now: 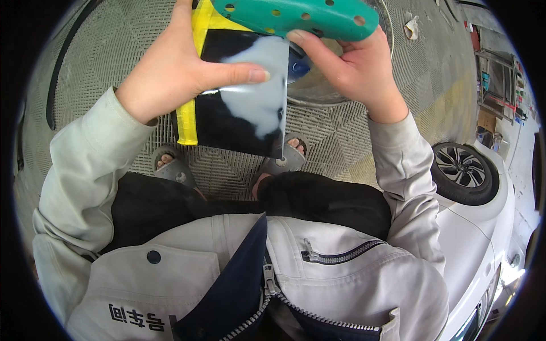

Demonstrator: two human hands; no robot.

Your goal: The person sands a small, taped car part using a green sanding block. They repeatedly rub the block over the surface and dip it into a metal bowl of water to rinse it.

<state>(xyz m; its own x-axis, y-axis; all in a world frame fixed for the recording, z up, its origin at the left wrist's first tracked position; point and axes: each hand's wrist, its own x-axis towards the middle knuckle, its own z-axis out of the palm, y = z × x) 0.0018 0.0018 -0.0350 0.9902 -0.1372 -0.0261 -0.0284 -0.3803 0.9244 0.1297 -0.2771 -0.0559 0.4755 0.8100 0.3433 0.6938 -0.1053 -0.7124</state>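
Observation:
My left hand [165, 74] grips a flat black panel [227, 125] by its left side, the thumb lying across its face. Yellow tape [186, 122] runs along the panel's left and far edges. A milky white smear [250, 102] covers much of its right half. In my right hand [361, 71] is a green sanding block [296, 17] with a row of round holes. It lies along the panel's far edge, my right thumb on its near side and the other fingers hidden behind it.
Beyond the panel stands a round bucket [318, 105] with something blue [297, 65] in it, partly hidden. My sandalled feet [284, 163] rest on grated floor [335, 142]. A white car [466, 227] is close on the right. A black strip [57, 74] lies at left, a crumpled white scrap [412, 26] far right.

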